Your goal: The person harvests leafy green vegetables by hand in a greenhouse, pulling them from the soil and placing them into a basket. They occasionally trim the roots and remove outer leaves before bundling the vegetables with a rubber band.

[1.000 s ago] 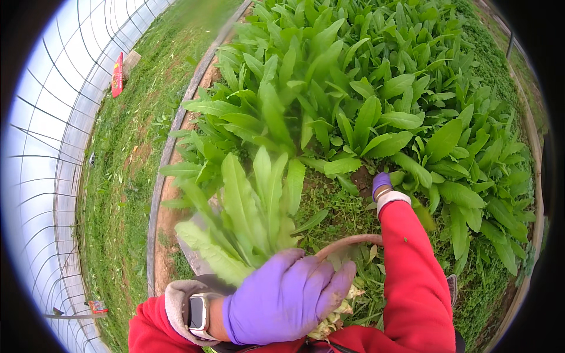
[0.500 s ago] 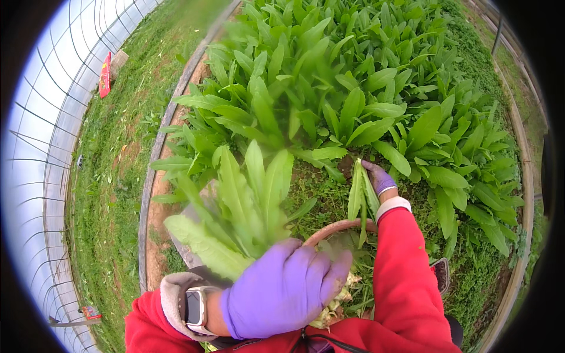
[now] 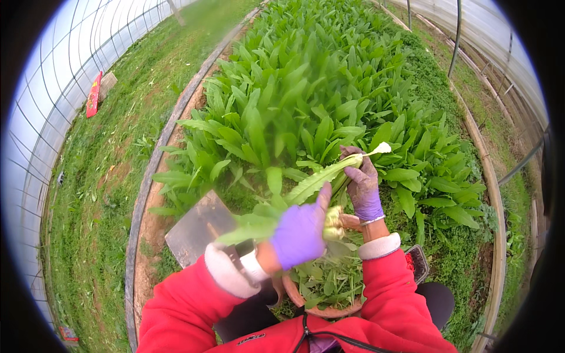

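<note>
In a purple glove, my left hand (image 3: 299, 234) is wrapped round a bunch of leafy greens (image 3: 252, 226), its forefinger stretched forward. Pale cut stem ends stick out on the right side of that hand, and the leaves trail left, partly blurred. My right hand (image 3: 365, 187), in a soil-stained purple glove, grips a single leafy green plant (image 3: 319, 182) near its base. The white root end points to the right, while the long leaf slants down left toward my left forefinger. Below both hands stands a round brown basket (image 3: 292, 292) with loose leaves inside.
A dense bed of leafy greens (image 3: 306, 88) spreads ahead. A flat grey-brown board (image 3: 197, 226) lies left of my hands. A dark crate (image 3: 419, 263) holding something red is by my right forearm. A wooden edging (image 3: 145, 194) borders the bed; a red object (image 3: 93, 97) lies far left.
My right hand has risen from the plants with the leafy green, now turned root end outward. My left hand has moved forward with its bunch, closer to the right hand. The view has tilted up.
</note>
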Motion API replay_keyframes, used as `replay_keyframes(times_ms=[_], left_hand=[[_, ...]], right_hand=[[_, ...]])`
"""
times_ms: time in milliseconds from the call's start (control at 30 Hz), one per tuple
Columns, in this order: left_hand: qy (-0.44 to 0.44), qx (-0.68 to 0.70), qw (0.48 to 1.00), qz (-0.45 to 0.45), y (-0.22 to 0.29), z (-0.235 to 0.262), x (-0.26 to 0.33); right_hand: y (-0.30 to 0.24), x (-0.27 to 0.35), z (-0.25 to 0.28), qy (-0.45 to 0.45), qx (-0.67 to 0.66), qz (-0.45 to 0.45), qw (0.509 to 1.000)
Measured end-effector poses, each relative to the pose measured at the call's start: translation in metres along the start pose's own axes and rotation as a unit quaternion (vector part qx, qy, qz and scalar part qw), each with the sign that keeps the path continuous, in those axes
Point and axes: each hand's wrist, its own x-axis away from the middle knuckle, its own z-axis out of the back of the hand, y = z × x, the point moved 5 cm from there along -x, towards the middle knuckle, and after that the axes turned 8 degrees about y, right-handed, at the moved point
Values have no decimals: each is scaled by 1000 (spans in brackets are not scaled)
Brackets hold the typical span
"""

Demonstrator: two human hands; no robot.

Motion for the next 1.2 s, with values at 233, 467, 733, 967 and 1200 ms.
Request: replay_keyframes(times_ms=[233, 467, 733, 967, 1200], left_hand=[[194, 68, 978, 38, -8, 5, -4], [327, -133, 928, -118, -7, 23, -13], [257, -204, 931, -162, 12, 13, -17], [89, -99, 989, -58, 10, -5, -22], [5, 371, 926, 63, -39, -5, -33]], right_hand=[[-44, 36, -49, 12, -88, 43, 995], [-63, 48, -30, 92, 223, 37, 970], [-72, 46, -1, 152, 243, 62, 956], [-81, 52, -5, 139, 275, 141, 941], [-69, 50, -13, 121, 135, 34, 983]])
